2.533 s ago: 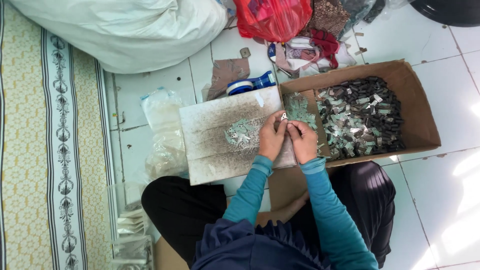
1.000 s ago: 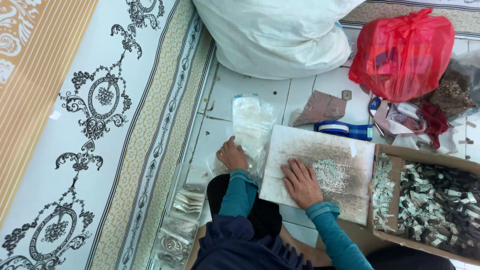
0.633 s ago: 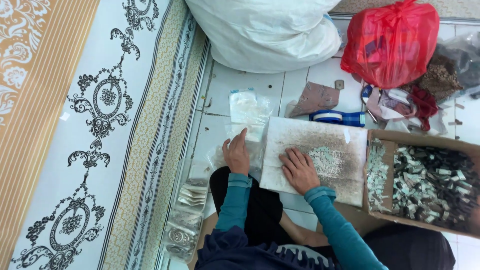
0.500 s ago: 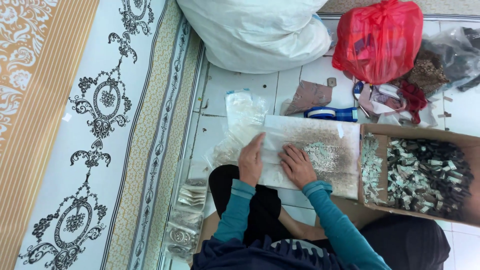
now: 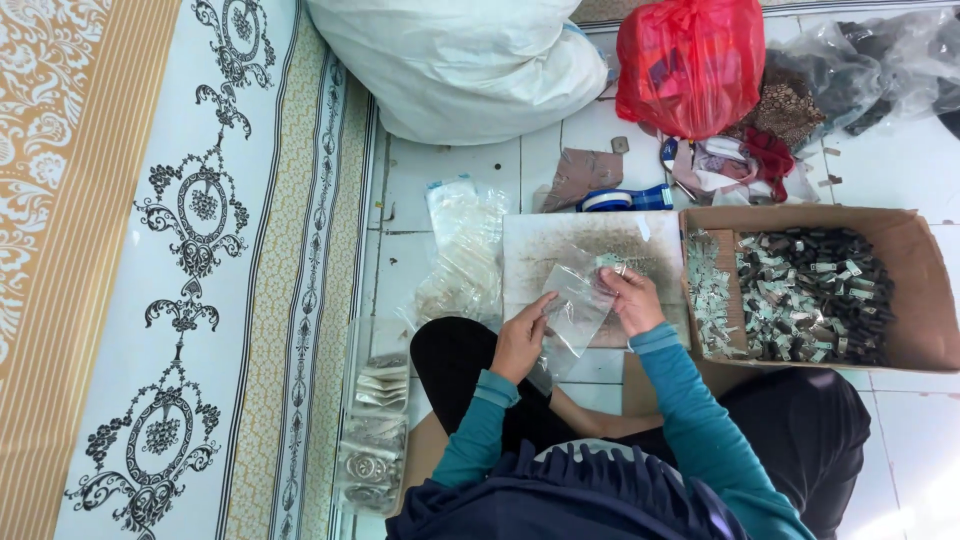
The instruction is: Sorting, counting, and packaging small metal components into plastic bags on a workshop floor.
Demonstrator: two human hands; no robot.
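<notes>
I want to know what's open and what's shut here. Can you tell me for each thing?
Small clear bag: held up by both hands over the board.
Left hand: gripping the bag's lower edge.
Right hand: pinching the bag's top.
Cardboard box: open, holding many small dark pieces.
Red plastic bag: tied shut, full.
White sack: full, lying on the floor.

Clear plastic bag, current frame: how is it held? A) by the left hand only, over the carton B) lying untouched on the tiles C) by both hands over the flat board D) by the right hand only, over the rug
C: the left hand and right hand both grip the clear plastic bag over the flat board.
</notes>
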